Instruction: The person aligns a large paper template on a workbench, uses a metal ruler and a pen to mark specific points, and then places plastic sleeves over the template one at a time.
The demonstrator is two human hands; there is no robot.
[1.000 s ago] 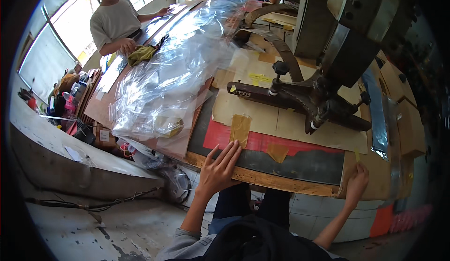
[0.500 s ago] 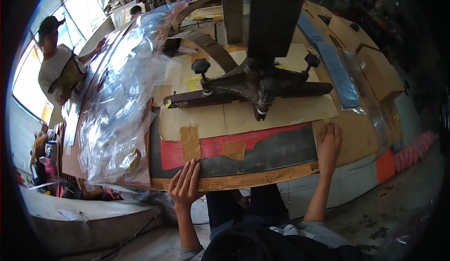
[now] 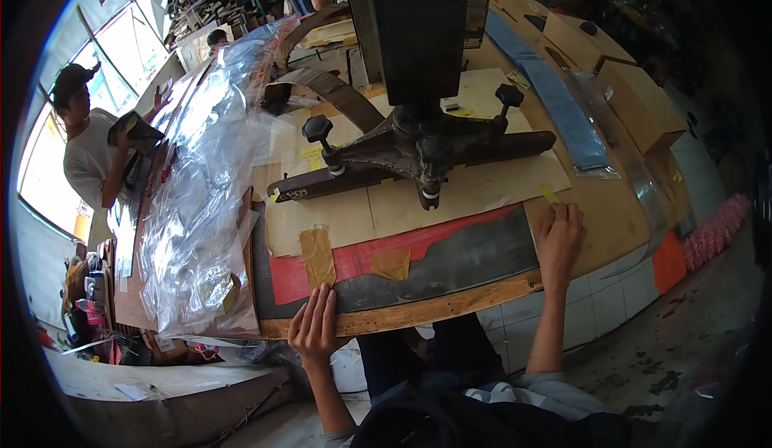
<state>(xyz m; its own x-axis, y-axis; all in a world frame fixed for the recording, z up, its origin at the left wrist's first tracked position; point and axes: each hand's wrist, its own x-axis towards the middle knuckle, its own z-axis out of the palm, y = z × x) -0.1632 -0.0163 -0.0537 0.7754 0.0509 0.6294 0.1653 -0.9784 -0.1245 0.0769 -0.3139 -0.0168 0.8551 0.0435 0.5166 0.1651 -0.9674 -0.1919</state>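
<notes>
My left hand (image 3: 316, 325) lies with its fingers stretched out over the wooden front edge strip (image 3: 402, 312), fingertips by the lower end of a brown tape piece (image 3: 318, 258). My right hand (image 3: 561, 244) has its fingers bent together at the strip's right end. Just past its fingertips is a small yellow tape tab (image 3: 548, 194); whether the fingers grip anything is hidden. Between my hands lies a dark grey panel (image 3: 474, 248) with a red area (image 3: 291, 278) and another brown tape piece (image 3: 391, 264). Behind it lies a cream board (image 3: 474, 187).
A dark metal machine arm (image 3: 414, 54) carries a crossbar (image 3: 498, 150) with two black knobs over the board. Crumpled clear plastic (image 3: 201, 199) covers the left side. Blue wrapped strips (image 3: 555, 98) and cardboard boxes (image 3: 641, 104) lie right. A person (image 3: 96, 142) stands at left.
The view has shifted slightly, so the machine and boards sit a little farther left. The person at left has raised their arms. Both my hands keep their places on the work.
</notes>
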